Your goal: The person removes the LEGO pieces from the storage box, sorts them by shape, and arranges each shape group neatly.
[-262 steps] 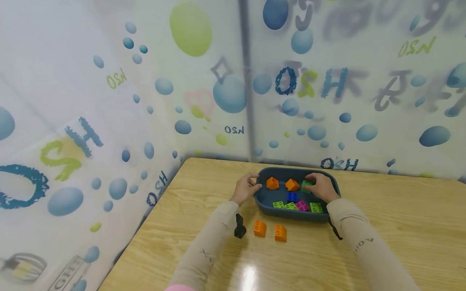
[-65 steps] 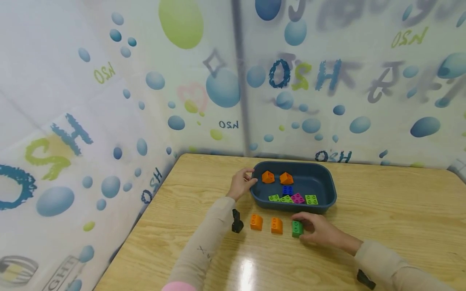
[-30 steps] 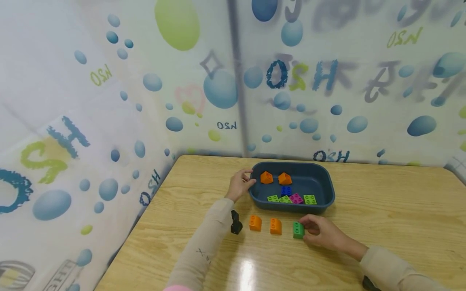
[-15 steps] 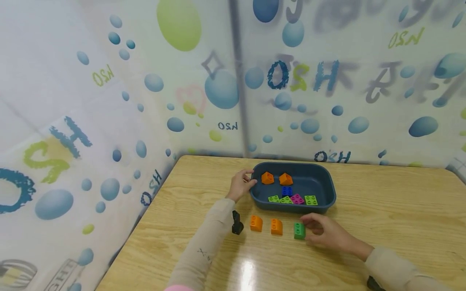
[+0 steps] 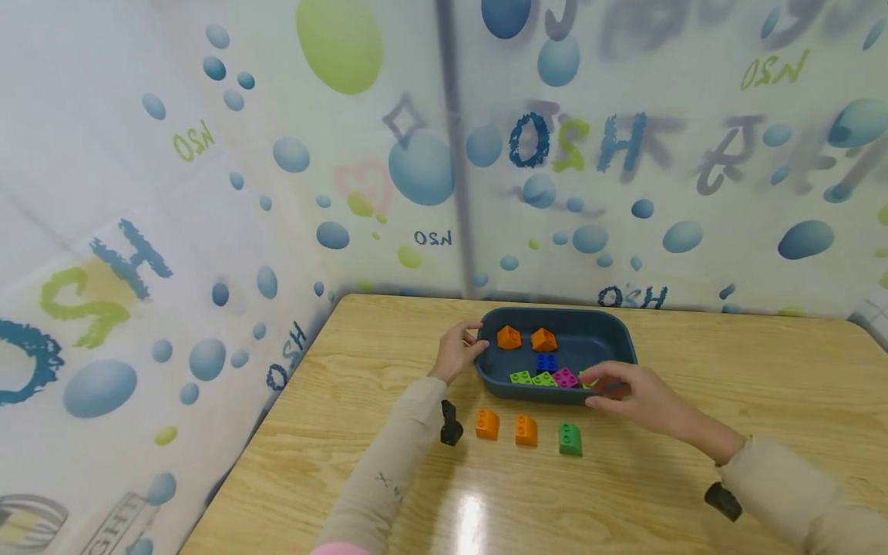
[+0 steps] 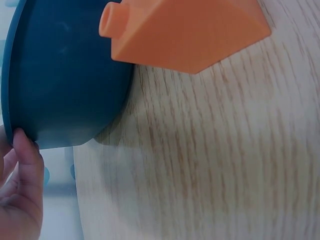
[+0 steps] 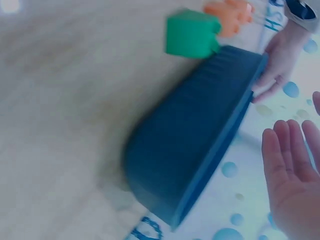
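Observation:
My left hand pinches the left rim of a dark blue plastic basin between thumb and fingers, as the left wrist view shows too. The right hand hovers with fingers extended over the basin's front right rim, holding nothing, and partly hides a lime green block there. Inside the basin lie two orange sloped blocks, a blue block, a magenta block and lime green blocks. In front of it on the table stand two orange blocks and a green block, lined up.
The wooden table meets a patterned curtain at the back and left. Black wrist devices hang by both sleeves, the left one close to the nearest orange block.
The green block came out of the basin and stands at the right end of the row. My right hand has released it and moved up over the basin's rim; the left hand stays put.

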`<state>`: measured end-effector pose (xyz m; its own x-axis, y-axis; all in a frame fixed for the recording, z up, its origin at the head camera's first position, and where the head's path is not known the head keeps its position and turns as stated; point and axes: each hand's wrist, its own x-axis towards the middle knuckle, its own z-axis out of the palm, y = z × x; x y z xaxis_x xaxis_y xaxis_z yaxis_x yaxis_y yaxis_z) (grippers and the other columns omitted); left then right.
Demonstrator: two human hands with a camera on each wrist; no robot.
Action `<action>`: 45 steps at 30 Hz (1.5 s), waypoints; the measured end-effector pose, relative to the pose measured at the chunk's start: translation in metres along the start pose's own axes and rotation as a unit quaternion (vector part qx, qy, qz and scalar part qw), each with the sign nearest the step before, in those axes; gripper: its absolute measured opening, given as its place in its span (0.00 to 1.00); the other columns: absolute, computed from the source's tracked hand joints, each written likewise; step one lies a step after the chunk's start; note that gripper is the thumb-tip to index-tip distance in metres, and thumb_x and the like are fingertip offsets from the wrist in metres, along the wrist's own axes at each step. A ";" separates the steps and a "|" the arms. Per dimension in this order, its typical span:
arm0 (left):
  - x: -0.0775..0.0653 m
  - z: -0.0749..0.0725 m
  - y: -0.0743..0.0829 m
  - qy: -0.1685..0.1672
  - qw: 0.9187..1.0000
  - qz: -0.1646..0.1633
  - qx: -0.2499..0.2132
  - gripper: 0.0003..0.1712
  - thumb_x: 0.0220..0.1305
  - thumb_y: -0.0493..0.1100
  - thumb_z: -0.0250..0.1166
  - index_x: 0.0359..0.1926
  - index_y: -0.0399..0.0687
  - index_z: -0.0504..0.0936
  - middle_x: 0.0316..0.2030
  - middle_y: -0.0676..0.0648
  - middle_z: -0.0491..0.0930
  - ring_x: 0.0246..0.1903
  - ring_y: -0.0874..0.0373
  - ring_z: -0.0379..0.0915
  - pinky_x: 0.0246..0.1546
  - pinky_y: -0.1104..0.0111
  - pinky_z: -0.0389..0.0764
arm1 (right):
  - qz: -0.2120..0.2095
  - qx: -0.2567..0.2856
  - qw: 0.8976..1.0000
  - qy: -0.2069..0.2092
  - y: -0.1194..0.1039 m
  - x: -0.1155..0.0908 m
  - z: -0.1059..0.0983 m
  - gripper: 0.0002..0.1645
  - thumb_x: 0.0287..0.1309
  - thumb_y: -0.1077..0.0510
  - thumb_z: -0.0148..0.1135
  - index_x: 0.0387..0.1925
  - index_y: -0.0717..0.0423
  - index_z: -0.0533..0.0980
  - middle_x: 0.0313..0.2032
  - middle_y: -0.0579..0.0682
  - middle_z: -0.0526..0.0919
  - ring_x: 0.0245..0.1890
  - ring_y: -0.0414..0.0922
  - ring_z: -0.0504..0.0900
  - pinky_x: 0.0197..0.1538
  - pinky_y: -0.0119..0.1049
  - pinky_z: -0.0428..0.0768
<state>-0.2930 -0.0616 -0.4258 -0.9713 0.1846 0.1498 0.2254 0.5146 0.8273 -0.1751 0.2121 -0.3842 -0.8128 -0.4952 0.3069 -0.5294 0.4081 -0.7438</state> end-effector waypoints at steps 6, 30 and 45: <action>-0.001 0.000 -0.002 -0.005 1.000 0.007 -0.010 0.19 0.55 0.35 0.62 0.50 0.37 0.74 0.23 0.45 0.71 0.18 0.60 0.67 0.17 0.72 0.73 | -0.003 -0.031 0.999 0.012 -0.007 0.023 -0.010 0.13 0.50 0.64 0.62 0.41 0.61 0.75 0.38 0.53 0.79 0.34 0.38 0.77 0.35 0.31 0.78; -0.001 -0.003 -0.002 -0.011 1.000 -0.004 -0.014 0.20 0.56 0.36 0.61 0.51 0.37 0.73 0.25 0.45 0.71 0.20 0.59 0.67 0.18 0.72 0.73 | 0.071 -0.133 0.988 -0.030 0.038 0.102 -0.007 0.14 0.52 0.62 0.60 0.41 0.65 0.75 0.35 0.55 0.79 0.34 0.49 0.78 0.37 0.41 0.77; 0.000 -0.002 -0.003 -0.012 1.000 -0.004 -0.017 0.20 0.56 0.37 0.61 0.51 0.38 0.73 0.26 0.44 0.71 0.18 0.61 0.66 0.19 0.73 0.73 | 0.110 -0.139 0.983 -0.043 0.060 0.121 -0.001 0.16 0.52 0.65 0.59 0.43 0.70 0.72 0.36 0.59 0.78 0.36 0.52 0.77 0.39 0.44 0.76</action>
<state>-0.2942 -0.0652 -0.4271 -0.9710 0.2011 0.1294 0.2138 0.4882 0.8461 -0.3051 0.1770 -0.3912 -0.8976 -0.4301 0.0971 -0.3995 0.7000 -0.5919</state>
